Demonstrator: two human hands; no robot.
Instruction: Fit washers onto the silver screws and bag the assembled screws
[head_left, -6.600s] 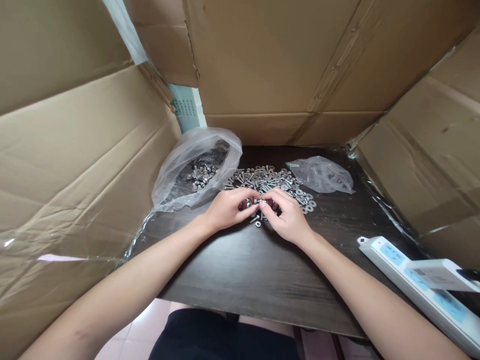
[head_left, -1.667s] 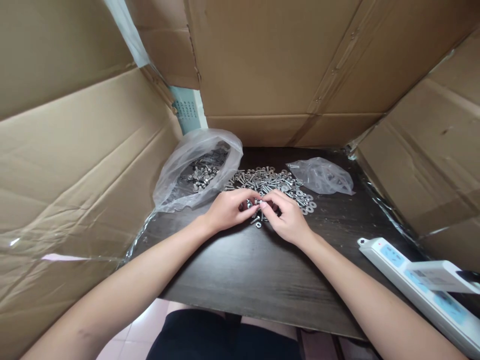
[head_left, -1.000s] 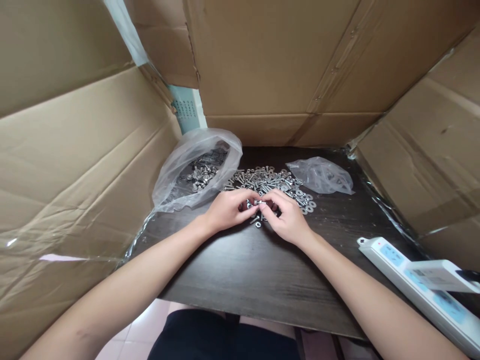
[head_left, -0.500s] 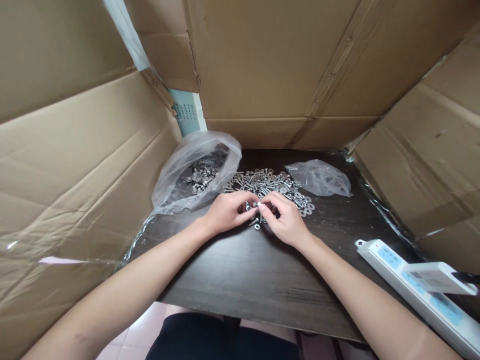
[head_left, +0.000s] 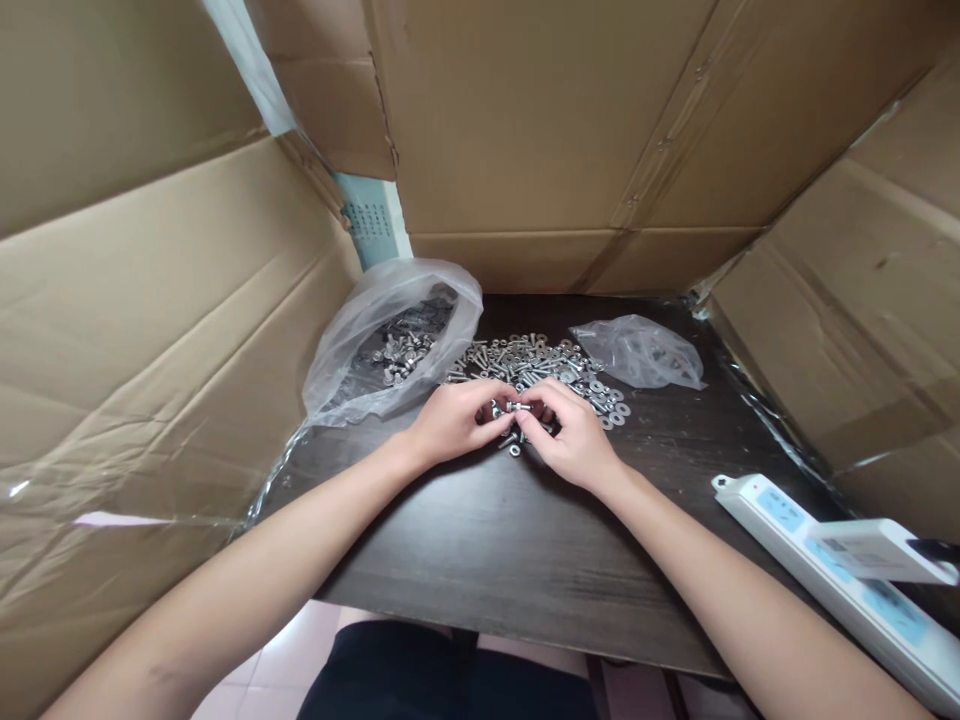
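Note:
Between the fingertips of both hands lies a small silver bolt (head_left: pixel 518 407), held level, with what looks like a nut or washer on it. My left hand (head_left: pixel 459 420) pinches its left end with thumb and forefinger. On the other end my right hand (head_left: pixel 568 432) closes thumb and forefinger at the shank. Just beyond the hands spreads a pile of loose bolts, nuts and washers (head_left: pixel 536 365), partly hidden by my fingers. A single nut (head_left: pixel 514 451) rests on the dark table (head_left: pixel 480 540) below the hands.
At the left stands an open clear plastic bag (head_left: pixel 352 375) with metal fasteners inside. A second clear bag (head_left: pixel 641 352) lies back right. A white power strip (head_left: pixel 817 560) with a plugged-in adapter (head_left: pixel 874 550) sits at the right. Cardboard walls (head_left: pixel 540 130) enclose the table.
The right fingertips have shifted slightly, and more of the bolt's shank shows between the hands. Both hands otherwise keep their place.

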